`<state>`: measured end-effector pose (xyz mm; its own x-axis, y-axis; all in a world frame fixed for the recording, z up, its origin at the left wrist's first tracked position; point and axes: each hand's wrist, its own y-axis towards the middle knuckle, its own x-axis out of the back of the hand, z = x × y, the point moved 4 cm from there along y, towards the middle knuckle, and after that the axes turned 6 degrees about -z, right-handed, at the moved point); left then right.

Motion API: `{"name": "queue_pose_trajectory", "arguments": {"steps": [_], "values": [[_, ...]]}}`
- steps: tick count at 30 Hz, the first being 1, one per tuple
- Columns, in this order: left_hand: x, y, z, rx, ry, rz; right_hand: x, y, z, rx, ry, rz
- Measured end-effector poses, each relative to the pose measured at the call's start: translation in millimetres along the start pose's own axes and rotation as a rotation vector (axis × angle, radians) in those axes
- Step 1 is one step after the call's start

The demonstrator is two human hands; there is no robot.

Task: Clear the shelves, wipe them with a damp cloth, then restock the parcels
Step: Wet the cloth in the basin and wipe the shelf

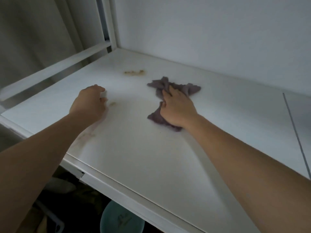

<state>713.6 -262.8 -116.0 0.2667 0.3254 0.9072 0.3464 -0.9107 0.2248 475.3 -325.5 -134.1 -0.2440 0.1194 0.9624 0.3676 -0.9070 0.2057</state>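
Note:
The white shelf (151, 148) is bare of parcels. It has brown stains at the back (134, 72), beside my left hand (112, 103), and under my left forearm. A crumpled purple-grey cloth (186, 87) lies mid-shelf. My right hand (178, 110) rests on it, fingers stretched over the fabric and thumb tucked into a fold, holding it bunched. My left hand (89, 101) sits on the shelf to the left with curled fingers. It seems to pinch a small white piece (104, 95); I cannot tell what it is.
A white wall (218, 39) closes off the back of the shelf, and white frame bars (55, 68) run along its left side. A thin dark line (296, 135) crosses the shelf at the right. Below the front edge sit a round teal item (121, 221) and dark clutter.

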Motion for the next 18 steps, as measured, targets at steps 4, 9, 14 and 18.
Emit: {"name": "queue_pose_trajectory", "arguments": {"steps": [4, 9, 14, 18], "values": [[9.0, 15.3, 4.7, 0.089, -0.037, 0.026, 16.1, -0.2, -48.8, 0.132, 0.092, 0.016], [16.3, 26.6, 21.3, 0.097, 0.157, 0.208, 11.9, 42.6, -117.8, -0.370, -0.025, 0.048], [13.5, 42.3, 18.8, 0.084, 0.254, 0.293, -16.3, 83.5, -30.6, -0.165, 0.038, 0.054], [13.9, 52.9, 29.2, 0.124, 0.248, 0.350, -15.5, 62.9, 13.6, 0.097, 0.061, 0.067]]}}
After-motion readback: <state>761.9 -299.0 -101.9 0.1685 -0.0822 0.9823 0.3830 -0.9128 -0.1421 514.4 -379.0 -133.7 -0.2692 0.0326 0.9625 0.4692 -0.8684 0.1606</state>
